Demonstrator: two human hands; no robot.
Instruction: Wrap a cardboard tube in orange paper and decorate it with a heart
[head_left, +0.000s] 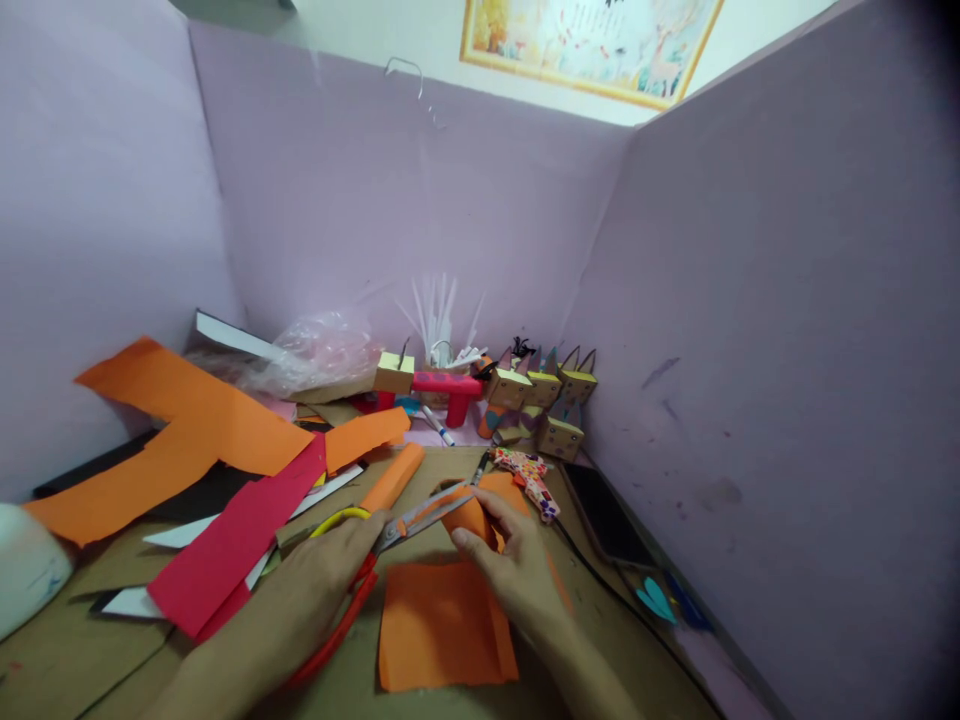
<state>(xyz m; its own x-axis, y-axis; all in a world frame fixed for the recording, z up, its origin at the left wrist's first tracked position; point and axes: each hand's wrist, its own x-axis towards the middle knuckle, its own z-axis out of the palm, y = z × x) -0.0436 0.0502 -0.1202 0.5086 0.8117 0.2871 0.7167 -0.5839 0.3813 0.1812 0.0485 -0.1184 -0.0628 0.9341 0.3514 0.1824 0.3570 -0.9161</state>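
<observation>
Head view: we've got our left hand (330, 570) gripping the scissors (390, 535), blades biting into the orange roll (469, 515) pinched in our right hand (517, 570) — cut begun, not through.

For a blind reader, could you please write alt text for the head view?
The left hand works scissors on an orange paper roll held by the right hand, above an orange sheet on a cluttered table.

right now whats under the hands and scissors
A flat orange paper sheet lies on the brown cardboard table, under the right hand and partly under the scissors held by the left hand. Its top edge is covered by them.
</observation>
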